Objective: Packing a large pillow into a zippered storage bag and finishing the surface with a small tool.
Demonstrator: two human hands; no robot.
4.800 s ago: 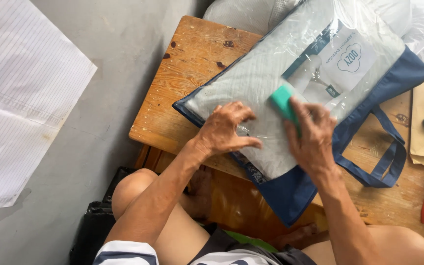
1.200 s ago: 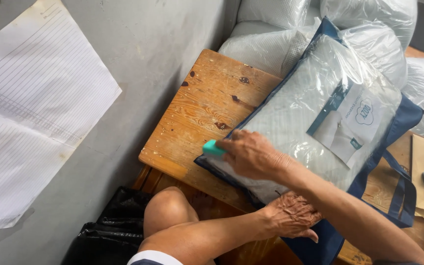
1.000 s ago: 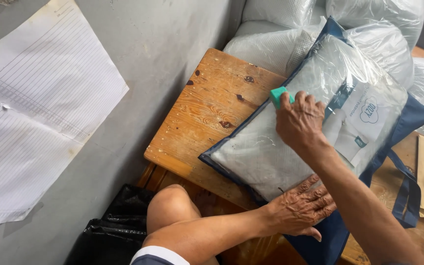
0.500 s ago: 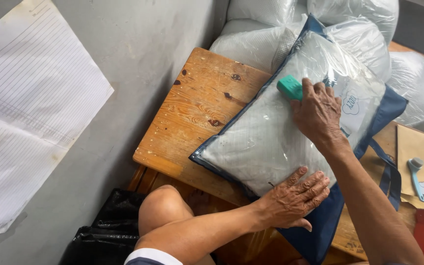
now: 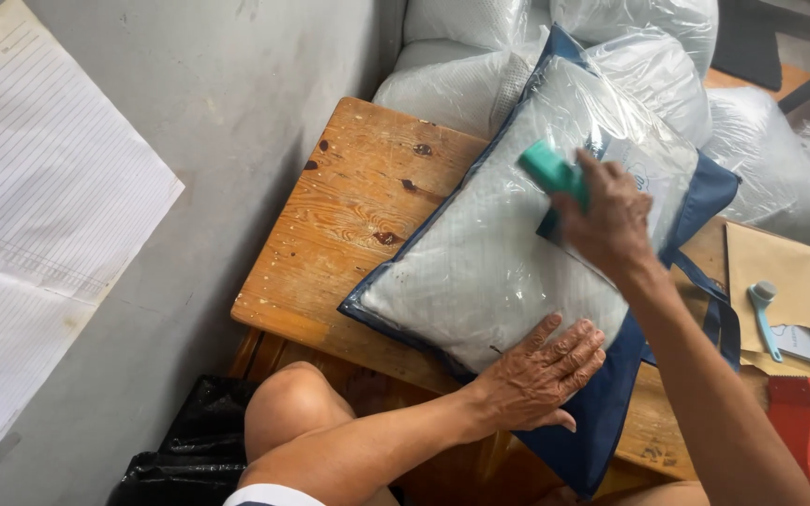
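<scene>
Evenly lit by soft daylight, seemingly from the upper right. Faint shadow only under the wooden table (image 5: 367,234). Mild glare on the clear plastic cover (image 5: 517,244). Slight motion blur on the right hand (image 5: 611,220); sharp elsewhere, little edge distortion.

Bare table (image 5: 358,201) left of the pillow bag (image 5: 480,272) — stuffed sacks (image 5: 452,89) behind.

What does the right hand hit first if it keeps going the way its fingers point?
The right hand points up and left with the green block. Going on, it likely crosses the clear-fronted pillow bag, then meets the white plastic-wrapped bundles; depth is unclear.
</scene>
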